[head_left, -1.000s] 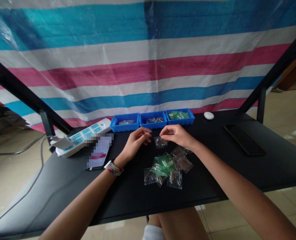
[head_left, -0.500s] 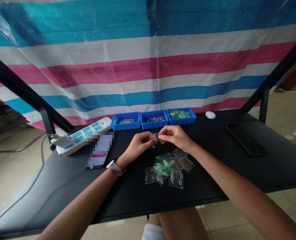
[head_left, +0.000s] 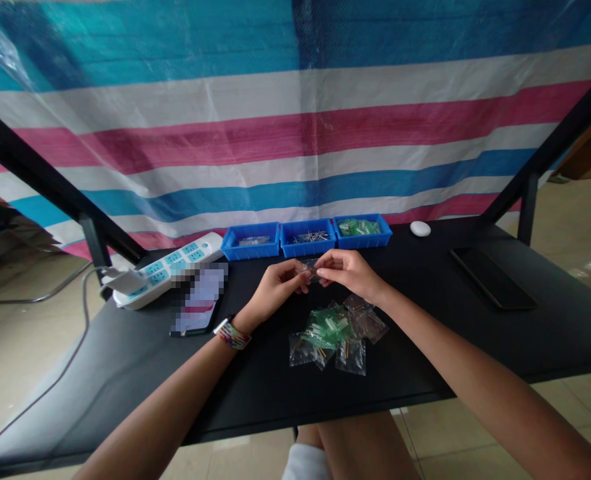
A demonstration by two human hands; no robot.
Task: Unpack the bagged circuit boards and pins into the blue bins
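Observation:
My left hand (head_left: pixel 275 289) and my right hand (head_left: pixel 351 270) meet above the black table (head_left: pixel 425 333), both pinched on one small clear plastic bag (head_left: pixel 311 268) held between their fingertips. Just below them lies a pile of several small clear and green bags (head_left: pixel 331 333) with tiny metal parts inside. A colourful band sits on my left wrist.
Three blue trays (head_left: pixel 308 239) stand in a row at the table's back edge, with small parts in them. A white power strip (head_left: pixel 168 270) and a phone (head_left: pixel 198 303) lie at the left. A white puck (head_left: pixel 420 229) and a dark phone (head_left: pixel 492 278) lie at the right.
The small bag hung from my right hand alone a second ago. My left hand has since come in and pinched it too, and both hands have lifted it slightly.

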